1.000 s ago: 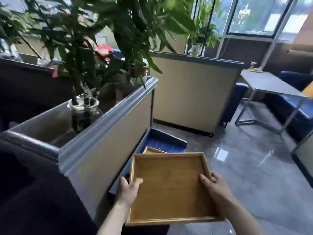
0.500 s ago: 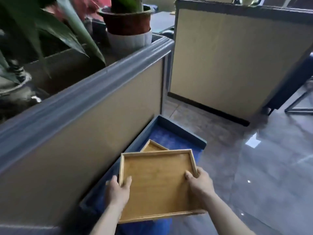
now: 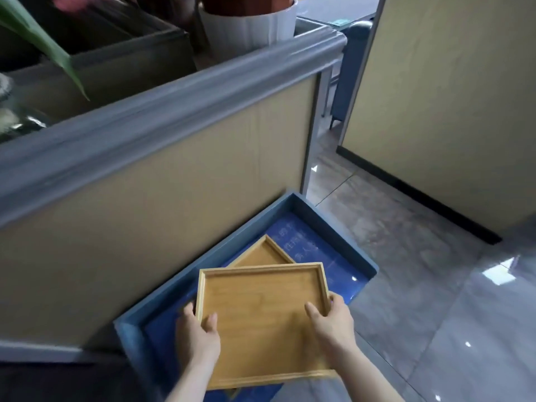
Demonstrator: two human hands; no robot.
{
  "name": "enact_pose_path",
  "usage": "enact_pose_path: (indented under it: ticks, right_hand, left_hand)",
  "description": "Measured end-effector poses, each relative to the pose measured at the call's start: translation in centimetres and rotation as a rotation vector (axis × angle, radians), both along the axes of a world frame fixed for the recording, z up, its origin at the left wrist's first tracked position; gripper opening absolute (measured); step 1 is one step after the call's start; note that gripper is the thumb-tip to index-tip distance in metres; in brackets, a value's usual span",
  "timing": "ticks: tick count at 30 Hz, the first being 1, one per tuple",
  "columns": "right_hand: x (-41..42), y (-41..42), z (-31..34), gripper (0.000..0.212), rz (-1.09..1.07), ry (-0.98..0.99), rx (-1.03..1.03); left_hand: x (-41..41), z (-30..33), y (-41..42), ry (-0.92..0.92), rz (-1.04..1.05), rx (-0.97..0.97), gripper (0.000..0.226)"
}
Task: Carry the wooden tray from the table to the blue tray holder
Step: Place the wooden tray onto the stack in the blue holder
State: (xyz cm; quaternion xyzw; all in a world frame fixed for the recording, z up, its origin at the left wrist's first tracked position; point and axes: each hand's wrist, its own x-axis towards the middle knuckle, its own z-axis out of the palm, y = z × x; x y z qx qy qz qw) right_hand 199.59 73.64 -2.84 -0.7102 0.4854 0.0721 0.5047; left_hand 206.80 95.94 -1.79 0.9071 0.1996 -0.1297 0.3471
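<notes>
I hold a square wooden tray [image 3: 258, 320] flat by its two side rims. My left hand [image 3: 200, 338] grips the left rim, thumb inside; my right hand [image 3: 333, 323] grips the right rim the same way. The tray hovers over the blue tray holder [image 3: 333, 230], a shallow blue box on the floor against the partition. A second wooden tray [image 3: 261, 253] lies inside the holder, mostly hidden under the one I hold.
A beige partition with a grey top rail [image 3: 162, 117] runs along the left, touching the holder. A white plant pot [image 3: 246, 24] stands behind it. Another beige partition [image 3: 449, 111] stands at the right. Grey glossy floor tiles [image 3: 435, 314] spread to the right.
My view has come closer and tilted down toward the holder. The tray in both hands now hovers lower, over the holder's near half and the tray inside it.
</notes>
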Motion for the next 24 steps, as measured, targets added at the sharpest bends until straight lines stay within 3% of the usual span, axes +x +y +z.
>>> enact_pose_path:
  ticks: [8,17,24]
  right_hand:
    - [0.1,-2.1,0.8,0.076,0.008,-0.019,0.057]
    - [-2.0,-2.2,3.8,0.065,0.062,0.034,-0.016]
    - [-2.5,-0.4,3.2,0.068,0.063,0.073,-0.007]
  left_hand:
    - [-0.8,0.6,0.2,0.043,0.022,0.02,0.064]
    - [-2.0,2.9,2.7,0.002,-0.012,0.013,0.054]
    - [-1.4,1.7,3.7,0.116,-0.078,-0.081,0.056]
